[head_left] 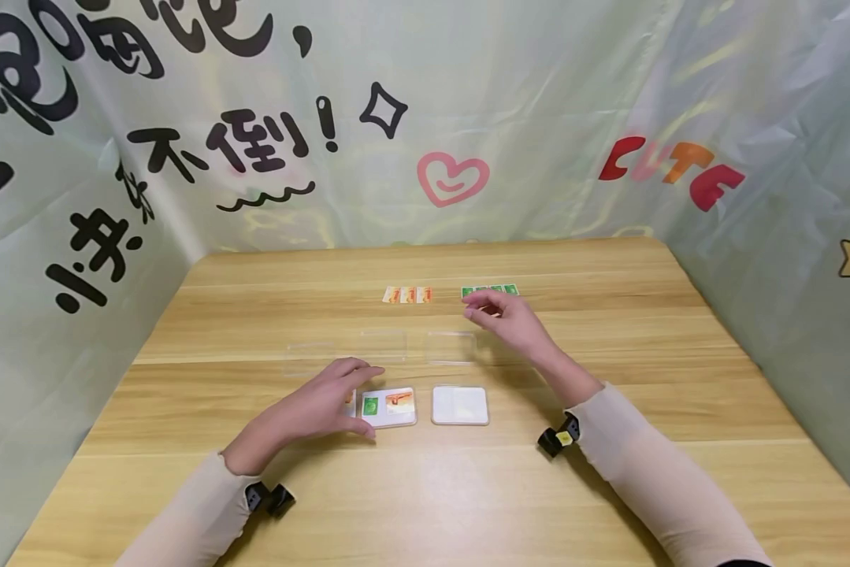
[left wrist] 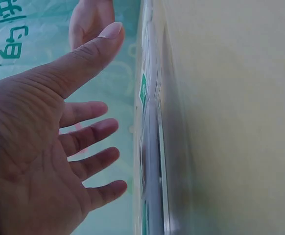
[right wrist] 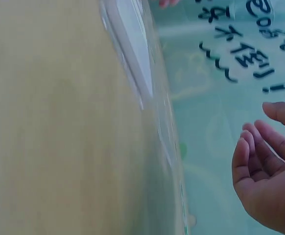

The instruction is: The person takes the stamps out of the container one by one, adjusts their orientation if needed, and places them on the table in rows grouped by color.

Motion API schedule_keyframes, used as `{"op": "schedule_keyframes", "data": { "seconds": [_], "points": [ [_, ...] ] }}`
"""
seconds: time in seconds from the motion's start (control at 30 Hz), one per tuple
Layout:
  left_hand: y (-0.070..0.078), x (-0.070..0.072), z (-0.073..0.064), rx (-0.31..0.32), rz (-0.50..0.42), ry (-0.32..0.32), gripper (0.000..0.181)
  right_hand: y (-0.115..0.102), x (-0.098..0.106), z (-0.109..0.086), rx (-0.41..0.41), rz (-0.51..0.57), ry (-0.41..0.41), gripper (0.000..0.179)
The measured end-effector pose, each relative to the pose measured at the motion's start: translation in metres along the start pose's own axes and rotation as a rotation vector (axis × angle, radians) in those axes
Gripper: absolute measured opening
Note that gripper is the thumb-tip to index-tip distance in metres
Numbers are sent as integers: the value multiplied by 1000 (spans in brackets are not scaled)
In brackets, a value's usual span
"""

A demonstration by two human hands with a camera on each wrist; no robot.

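Note:
My left hand hovers with spread fingers at the left side of a flat white case, gripping nothing. On that case lie a small green card and an orange-and-white card. Part of another case shows beneath the hand; the rest is hidden. My right hand, fingers loosely bent and thumb apart, is in the air by a row of green cards, partly covering it. In the right wrist view, nothing shows between the fingers and thumb.
A second white case lies right of the first. Behind stand several clear plastic covers, flat on the wooden table. Further back is a row of orange-and-white cards. A printed cloth encloses the table's back and sides.

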State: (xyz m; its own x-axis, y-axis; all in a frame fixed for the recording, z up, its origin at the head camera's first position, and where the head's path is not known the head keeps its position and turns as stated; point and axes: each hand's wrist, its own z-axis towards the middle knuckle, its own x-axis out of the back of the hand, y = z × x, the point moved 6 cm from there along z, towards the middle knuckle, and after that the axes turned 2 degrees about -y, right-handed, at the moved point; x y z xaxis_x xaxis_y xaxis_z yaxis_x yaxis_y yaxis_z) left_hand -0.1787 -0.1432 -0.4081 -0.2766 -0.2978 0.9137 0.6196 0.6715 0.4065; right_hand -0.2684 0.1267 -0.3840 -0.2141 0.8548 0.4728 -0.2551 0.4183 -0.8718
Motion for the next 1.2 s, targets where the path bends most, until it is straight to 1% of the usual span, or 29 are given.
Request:
{"op": "schedule_keyframes", "data": {
  "seconds": [0.13, 0.23, 0.4, 0.67, 0.77, 0.9, 1.07, 1.2],
  "points": [
    [-3, -2, -4, 6, -13, -18, 93, -11, -22, -5, 43, 42, -71, 23],
    [-5, -4, -5, 11, -18, -38, 92, -17, -39, -7, 60, 50, -132, 25],
    [-9, -5, -6, 23, -32, -51, 92, -24, -64, -9, 71, 54, -227, 29],
    [-13, -9, -4, 25, -47, -62, 89, -37, -97, -8, 144, 39, -375, 29],
    [-14, -11, -2, 29, -51, -71, 87, -35, -104, -10, 145, 36, -419, 29],
    [-14, -13, -1, 32, -49, -66, 84, -30, -108, -12, 139, 18, -443, 27],
    [-17, -15, 0, 31, -54, -47, 77, -27, -111, -13, 159, -32, -472, 27],
    [-17, -15, 0, 31, -61, -39, 75, -26, -116, -15, 182, -97, -502, 27]
  ]
}}
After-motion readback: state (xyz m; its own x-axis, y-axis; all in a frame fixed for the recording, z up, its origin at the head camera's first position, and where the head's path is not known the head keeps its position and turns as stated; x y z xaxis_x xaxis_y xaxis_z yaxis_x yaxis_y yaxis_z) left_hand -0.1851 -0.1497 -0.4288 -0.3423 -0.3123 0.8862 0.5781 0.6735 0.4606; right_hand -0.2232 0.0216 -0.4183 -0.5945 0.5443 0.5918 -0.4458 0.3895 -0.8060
